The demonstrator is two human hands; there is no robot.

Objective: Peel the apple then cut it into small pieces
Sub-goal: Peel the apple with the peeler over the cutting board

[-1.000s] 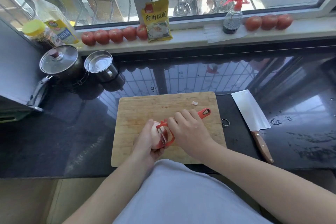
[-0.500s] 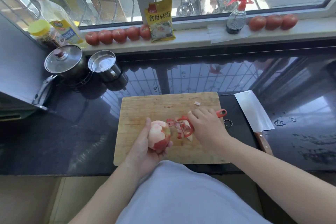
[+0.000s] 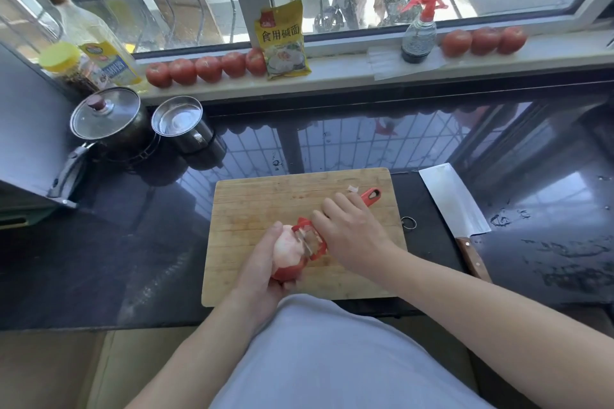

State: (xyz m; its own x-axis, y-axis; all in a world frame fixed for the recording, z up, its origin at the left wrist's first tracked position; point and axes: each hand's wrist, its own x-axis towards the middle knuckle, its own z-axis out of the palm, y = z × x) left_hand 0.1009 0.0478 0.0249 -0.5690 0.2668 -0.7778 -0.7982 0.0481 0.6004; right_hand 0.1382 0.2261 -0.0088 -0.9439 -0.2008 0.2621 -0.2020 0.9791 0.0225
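Left hand gripping half-peeled apple over cutting board. Right hand wrapped round red peeler, blade against apple. Cleaver on desk, right of board.

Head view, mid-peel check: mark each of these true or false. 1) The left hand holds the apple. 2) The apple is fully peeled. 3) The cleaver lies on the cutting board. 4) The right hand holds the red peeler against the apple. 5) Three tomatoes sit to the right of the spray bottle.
1) True: the left hand grips the apple.
2) False: red skin remains on its lower part.
3) False: the cleaver lies on the counter, right of the cutting board.
4) True: the right hand grips the peeler, its blade on the apple.
5) True: three tomatoes sit right of the spray bottle.
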